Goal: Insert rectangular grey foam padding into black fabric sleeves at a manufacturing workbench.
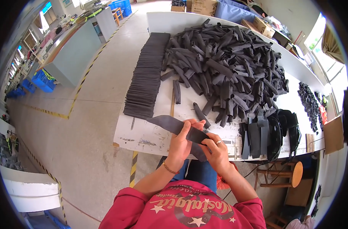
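Observation:
A dark grey fabric strip (165,123) is stretched between my hands above the table's front edge. My left hand (181,142) is closed on its middle, thumb on top. My right hand (216,150), wearing a ring, pinches the strip closer to its right end. One end reaches left toward the stacked pieces, and another part hangs below my hands. Beyond them lies a loose curled piece (201,114). A large heap of similar rolled dark pieces (223,65) covers the far side of the table. To its left runs a long row of flat stacked pieces (145,78).
The white table (130,133) has a raised back panel (162,22). Flat grey pieces (254,137) and shiny black items (283,131) sit at its right edge. A wooden stool (292,174) stands below on the right. Blue crates (44,80) are across the aisle.

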